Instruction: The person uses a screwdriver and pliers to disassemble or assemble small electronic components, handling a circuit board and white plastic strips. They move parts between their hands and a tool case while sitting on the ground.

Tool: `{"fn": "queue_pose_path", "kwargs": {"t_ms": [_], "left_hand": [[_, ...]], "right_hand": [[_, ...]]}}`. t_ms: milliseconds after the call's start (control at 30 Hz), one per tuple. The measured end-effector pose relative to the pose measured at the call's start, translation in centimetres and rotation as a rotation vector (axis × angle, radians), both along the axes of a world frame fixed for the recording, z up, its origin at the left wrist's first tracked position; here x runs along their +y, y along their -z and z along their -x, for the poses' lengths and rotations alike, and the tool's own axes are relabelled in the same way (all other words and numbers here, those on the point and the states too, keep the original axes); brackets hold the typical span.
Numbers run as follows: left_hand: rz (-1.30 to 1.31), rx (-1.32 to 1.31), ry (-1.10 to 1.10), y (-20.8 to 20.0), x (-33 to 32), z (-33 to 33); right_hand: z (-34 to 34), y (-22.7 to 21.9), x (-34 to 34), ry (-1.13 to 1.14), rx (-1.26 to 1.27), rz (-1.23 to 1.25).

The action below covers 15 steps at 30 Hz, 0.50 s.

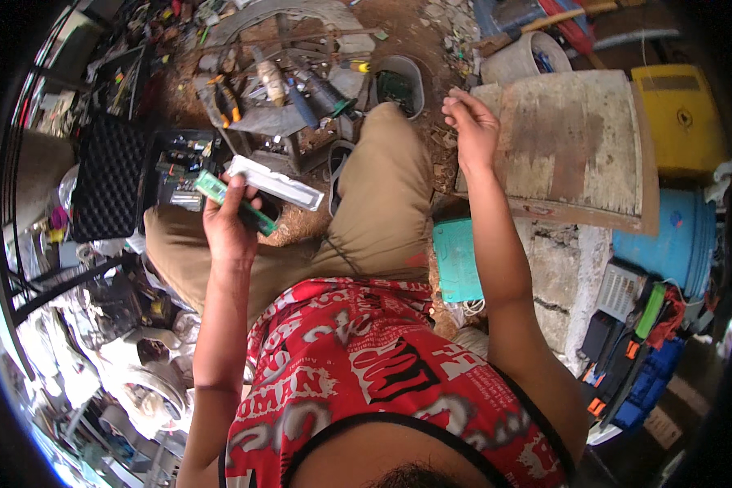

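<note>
My left hand [230, 224] is closed around a narrow green circuit board [256, 220], above my left thigh. A long whitish strip [281, 185], like a metal or plastic cover, lies at an angle across the same fingers. My right hand [473, 128] is raised beside my right knee, near the edge of a worn wooden board. Its fingers are bent together at the tips; anything between them is too small to make out. Ahead, a round work stand [281, 122] carries orange-handled pliers [229, 104], a blue-handled tool [301, 104] and a dark cylindrical tool [327, 93].
A grey bin [415, 77] with green boards stands beyond my knee. At the left is an open black foam-lined case [110, 175] with boards. The wooden board [577, 146], a yellow box [681, 118], a blue drum [663, 240] and a teal panel [455, 256] are at the right.
</note>
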<state>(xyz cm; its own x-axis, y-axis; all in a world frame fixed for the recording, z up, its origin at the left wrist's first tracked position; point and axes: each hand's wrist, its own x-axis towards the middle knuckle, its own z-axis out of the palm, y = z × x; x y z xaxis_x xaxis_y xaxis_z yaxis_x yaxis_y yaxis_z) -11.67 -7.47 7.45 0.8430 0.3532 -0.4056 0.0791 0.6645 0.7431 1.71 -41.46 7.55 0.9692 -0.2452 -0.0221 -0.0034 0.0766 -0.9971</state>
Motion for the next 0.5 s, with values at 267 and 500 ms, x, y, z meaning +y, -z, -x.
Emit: {"fn": "queue_pose_path", "kwargs": {"t_ms": [267,500], "left_hand": [[-0.113,0.073,0.060,0.0,0.3,-3.4],[-0.213,0.153,0.007,0.5,-0.2,-5.6]], "right_hand": [[-1.4,27.7,-7.6,0.046,0.557,0.426],[-9.0,22.6,-3.7,0.044,0.566,0.642]]}}
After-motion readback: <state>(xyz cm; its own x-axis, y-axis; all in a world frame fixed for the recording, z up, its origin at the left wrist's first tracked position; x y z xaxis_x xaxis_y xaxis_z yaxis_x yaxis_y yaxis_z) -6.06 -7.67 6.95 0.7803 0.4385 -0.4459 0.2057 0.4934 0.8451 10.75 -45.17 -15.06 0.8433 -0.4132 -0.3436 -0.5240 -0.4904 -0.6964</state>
